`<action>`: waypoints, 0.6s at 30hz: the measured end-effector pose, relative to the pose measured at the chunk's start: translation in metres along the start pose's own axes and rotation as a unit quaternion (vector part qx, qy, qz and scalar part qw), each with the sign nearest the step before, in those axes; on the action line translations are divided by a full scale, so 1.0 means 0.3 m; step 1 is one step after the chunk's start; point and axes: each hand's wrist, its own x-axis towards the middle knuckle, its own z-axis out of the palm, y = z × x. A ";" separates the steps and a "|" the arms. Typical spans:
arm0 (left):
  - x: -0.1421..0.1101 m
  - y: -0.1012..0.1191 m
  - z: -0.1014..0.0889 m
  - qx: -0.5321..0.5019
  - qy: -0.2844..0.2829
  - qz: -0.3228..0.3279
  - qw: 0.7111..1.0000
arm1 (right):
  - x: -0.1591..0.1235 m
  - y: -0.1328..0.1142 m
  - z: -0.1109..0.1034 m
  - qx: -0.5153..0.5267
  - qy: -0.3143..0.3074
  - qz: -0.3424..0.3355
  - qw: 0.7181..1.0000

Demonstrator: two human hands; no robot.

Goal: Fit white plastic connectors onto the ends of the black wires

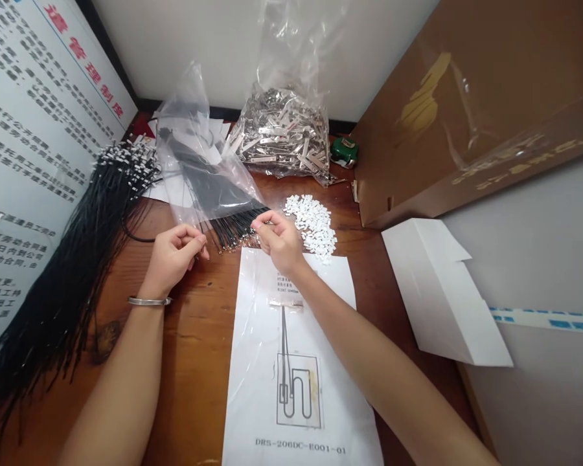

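My left hand (pixel 177 254) is curled above the wooden table (pixel 194 349), its fingertips pinched on something I cannot make out. My right hand (pixel 278 238) is also closed, fingertips at the bare ends of a bunch of black wires (pixel 233 226) that sticks out of a clear plastic bag (pixel 199 162). A pile of small white plastic pieces (pixel 313 223) lies just right of my right hand. Under my right forearm lies a printed sheet (pixel 296 362) with a wire diagram and a sample taped on.
A large bundle of black wires with white tips (pixel 78 252) fans along the left by a printed board (pixel 24 149). A bag of metal clips (pixel 284 133) stands at the back beside a green object (pixel 344 150). A brown carton (pixel 466 110) and white box (pixel 442 291) fill the right.
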 end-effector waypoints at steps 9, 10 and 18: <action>-0.026 0.014 0.038 -0.021 -0.050 0.022 0.998 | -0.031 -0.030 0.031 -0.165 -0.040 -0.056 0.984; -0.027 0.017 0.040 -0.018 -0.055 0.027 0.998 | -0.034 -0.030 0.034 -0.180 -0.049 -0.064 0.980; -0.041 0.025 0.048 0.033 -0.108 0.032 0.993 | -0.032 0.007 0.026 -0.288 -0.163 -0.185 0.925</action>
